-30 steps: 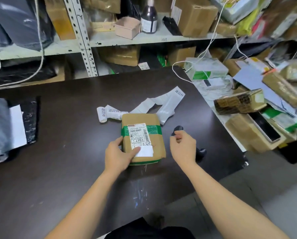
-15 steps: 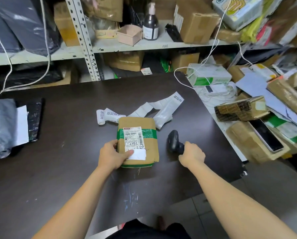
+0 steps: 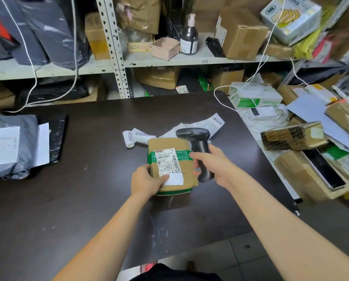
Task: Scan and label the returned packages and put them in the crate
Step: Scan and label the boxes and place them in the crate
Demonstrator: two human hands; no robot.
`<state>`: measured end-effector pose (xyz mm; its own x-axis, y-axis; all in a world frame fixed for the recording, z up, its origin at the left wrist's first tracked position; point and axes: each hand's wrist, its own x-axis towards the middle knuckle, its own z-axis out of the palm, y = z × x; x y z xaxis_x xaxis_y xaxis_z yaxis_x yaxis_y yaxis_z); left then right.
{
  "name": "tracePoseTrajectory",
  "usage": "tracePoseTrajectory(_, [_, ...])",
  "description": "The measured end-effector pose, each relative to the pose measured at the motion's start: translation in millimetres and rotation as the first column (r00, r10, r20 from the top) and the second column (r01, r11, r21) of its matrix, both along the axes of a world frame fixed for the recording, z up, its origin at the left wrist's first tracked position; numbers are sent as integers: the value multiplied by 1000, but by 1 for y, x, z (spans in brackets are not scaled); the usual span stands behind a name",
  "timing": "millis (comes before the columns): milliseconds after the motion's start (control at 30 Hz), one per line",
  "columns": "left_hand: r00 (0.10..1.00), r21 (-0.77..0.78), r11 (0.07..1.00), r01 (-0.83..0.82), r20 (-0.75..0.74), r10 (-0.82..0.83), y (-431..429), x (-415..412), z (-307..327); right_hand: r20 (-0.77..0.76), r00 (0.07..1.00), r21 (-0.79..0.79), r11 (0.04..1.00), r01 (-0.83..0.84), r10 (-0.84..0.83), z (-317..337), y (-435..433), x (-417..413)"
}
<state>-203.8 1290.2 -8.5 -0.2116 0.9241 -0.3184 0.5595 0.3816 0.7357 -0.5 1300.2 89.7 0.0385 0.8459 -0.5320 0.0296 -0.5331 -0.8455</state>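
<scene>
Scanning is in hand: the left hand [image 3: 147,180] grips the brown package [image 3: 184,169] by its near-left edge on the table [image 3: 88,189], while the right hand [image 3: 215,166] clasps the scanner [image 3: 198,141] just right of the package, which probably next needs aiming at the package's barcode label [image 3: 165,160].

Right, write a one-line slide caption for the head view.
Left hand holds a taped brown package on the dark table while the right hand grips a black scanner at its right edge.
</scene>
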Motion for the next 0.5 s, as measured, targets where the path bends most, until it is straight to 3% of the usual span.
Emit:
tracePoseTrajectory(100, [1000, 5, 1000, -2, -7, 2, -1, -1, -1, -3, 997, -73, 994, -77, 77, 6, -3, -4])
tracePoseTrajectory(333, [1000, -4, 1000, 4, -15, -4, 1, -3, 0, 409, 893, -44, 981, -187, 188, 9, -12, -11])
tracePoseTrajectory(500, [1000, 0, 1000, 10, -15, -10, 1, -4, -1, 470, 861, -34, 979, -202, 193, 12, -15, -17])
